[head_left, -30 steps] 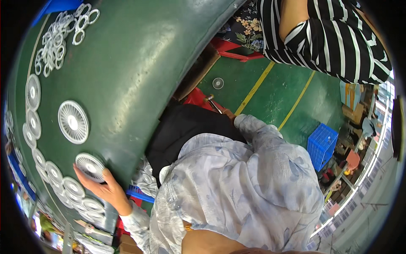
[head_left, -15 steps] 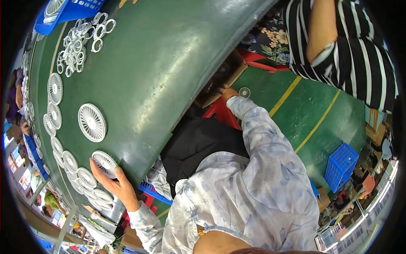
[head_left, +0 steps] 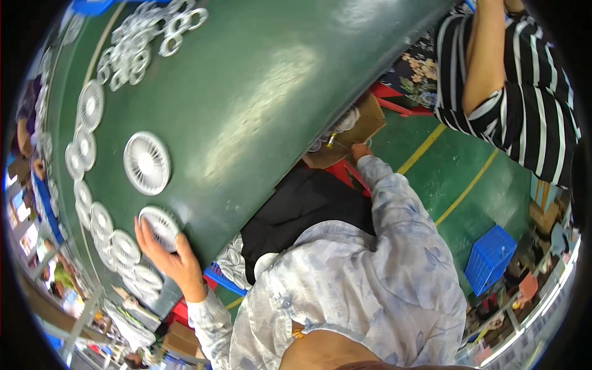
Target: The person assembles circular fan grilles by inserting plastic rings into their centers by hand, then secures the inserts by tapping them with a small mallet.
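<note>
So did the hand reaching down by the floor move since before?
Yes. The right hand has stretched out from beside the red stool to the cardboard box under the green table edge, farther from the body.

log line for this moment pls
left hand: on fan grille, table edge | right hand: reaching into cardboard box

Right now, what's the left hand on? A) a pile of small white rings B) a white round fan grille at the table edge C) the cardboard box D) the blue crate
B: the left hand grips a white round fan grille at the green table's near edge.
</note>
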`<state>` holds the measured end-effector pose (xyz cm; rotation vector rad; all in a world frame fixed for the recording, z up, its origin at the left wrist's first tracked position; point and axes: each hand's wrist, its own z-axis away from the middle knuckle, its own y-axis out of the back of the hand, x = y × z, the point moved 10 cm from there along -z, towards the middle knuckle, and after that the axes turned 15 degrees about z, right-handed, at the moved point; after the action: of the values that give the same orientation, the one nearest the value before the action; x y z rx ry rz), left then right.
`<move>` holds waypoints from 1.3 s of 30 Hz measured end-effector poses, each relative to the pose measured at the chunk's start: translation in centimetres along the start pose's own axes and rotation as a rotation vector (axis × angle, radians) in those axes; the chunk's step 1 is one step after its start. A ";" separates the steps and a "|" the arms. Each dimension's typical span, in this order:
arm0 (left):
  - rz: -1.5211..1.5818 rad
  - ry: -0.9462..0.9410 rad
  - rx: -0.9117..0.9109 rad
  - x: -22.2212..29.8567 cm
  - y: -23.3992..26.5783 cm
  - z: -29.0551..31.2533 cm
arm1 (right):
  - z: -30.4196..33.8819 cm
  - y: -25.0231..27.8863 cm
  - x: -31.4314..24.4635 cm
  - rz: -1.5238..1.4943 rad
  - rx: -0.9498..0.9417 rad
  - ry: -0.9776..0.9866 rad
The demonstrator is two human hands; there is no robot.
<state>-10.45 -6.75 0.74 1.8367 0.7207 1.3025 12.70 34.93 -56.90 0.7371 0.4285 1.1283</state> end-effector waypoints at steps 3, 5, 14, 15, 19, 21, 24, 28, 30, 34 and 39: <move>0.139 -0.035 -0.005 -0.4 -2.6 -1.7 | -0.9 -2.3 8.1 -0.116 0.116 -0.022; 0.012 -0.018 0.035 -0.6 -0.9 -0.1 | 1.5 5.6 1.1 -0.229 0.330 0.219; 0.314 -0.084 0.318 -0.8 2.7 1.9 | 20.5 23.7 4.6 -0.610 0.621 0.111; 0.279 -0.150 0.378 -0.4 3.7 2.2 | 21.9 25.9 3.2 -0.604 0.622 0.196; -0.126 -0.194 0.557 -1.9 8.8 2.3 | 30.9 41.7 -7.2 -0.605 0.660 0.653; -0.207 -0.045 0.568 -4.9 10.6 2.5 | 32.5 45.1 -11.9 -0.624 0.386 0.696; -0.346 0.080 0.487 -6.6 10.0 3.3 | 32.4 46.3 -17.4 -0.432 0.440 0.853; -0.395 0.121 0.528 -7.7 9.2 3.5 | 34.8 50.4 -24.3 -0.263 0.521 1.030; -0.308 0.116 0.491 -8.3 7.9 3.6 | 35.9 51.6 -27.2 0.022 0.696 1.083; -0.103 -0.011 0.411 -3.6 6.2 4.1 | 33.7 52.8 -26.9 0.179 0.781 1.001; 0.156 -0.101 0.421 -1.3 5.6 4.7 | 33.2 55.1 -23.9 0.202 0.797 0.838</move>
<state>-6.30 -12.15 3.81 2.3175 0.8601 1.2085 -11.01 15.44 4.45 0.9755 1.6028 1.4409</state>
